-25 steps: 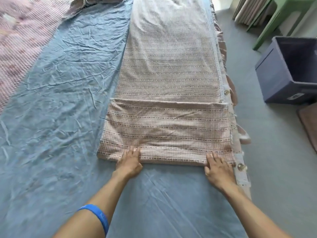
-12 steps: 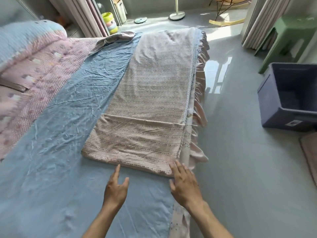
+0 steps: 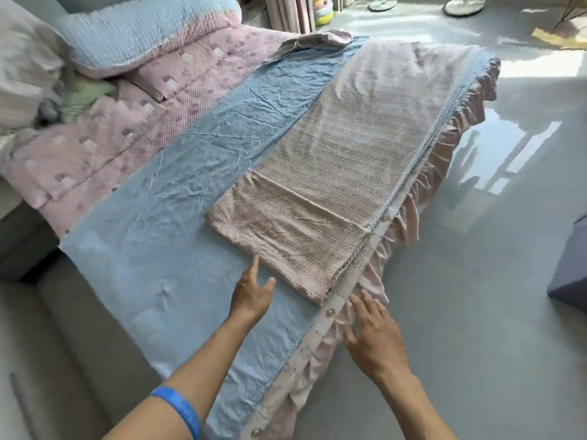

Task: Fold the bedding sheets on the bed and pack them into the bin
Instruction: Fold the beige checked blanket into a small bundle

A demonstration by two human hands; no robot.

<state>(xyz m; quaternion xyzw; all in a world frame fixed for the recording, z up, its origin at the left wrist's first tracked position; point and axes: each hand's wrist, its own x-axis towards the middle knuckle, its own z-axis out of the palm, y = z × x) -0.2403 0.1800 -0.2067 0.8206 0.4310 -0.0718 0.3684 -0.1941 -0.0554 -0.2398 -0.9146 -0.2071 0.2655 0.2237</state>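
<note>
One long pink-and-brown woven sheet lies flat along the right edge of the bed, on top of a wrinkled blue sheet. It's folded into a narrow strip, near end doubled back over itself, so a thicker flap sits at the end closest to me with a straight fold line across it. Its right edge runs beside the bed's trim and the pink ruffled skirt. A dark blue bin stands on the floor well off to the right, only its corner in view.

My left hand is just beside the sheet's near edge, fingers straight and relaxed, index tip close to the fabric; can't tell if it touches. My right hand is off the bed's side over the ruffle, fingers spread, gripping nothing. Blue wristband on my left forearm. Pink quilt and pillows at far left.
</note>
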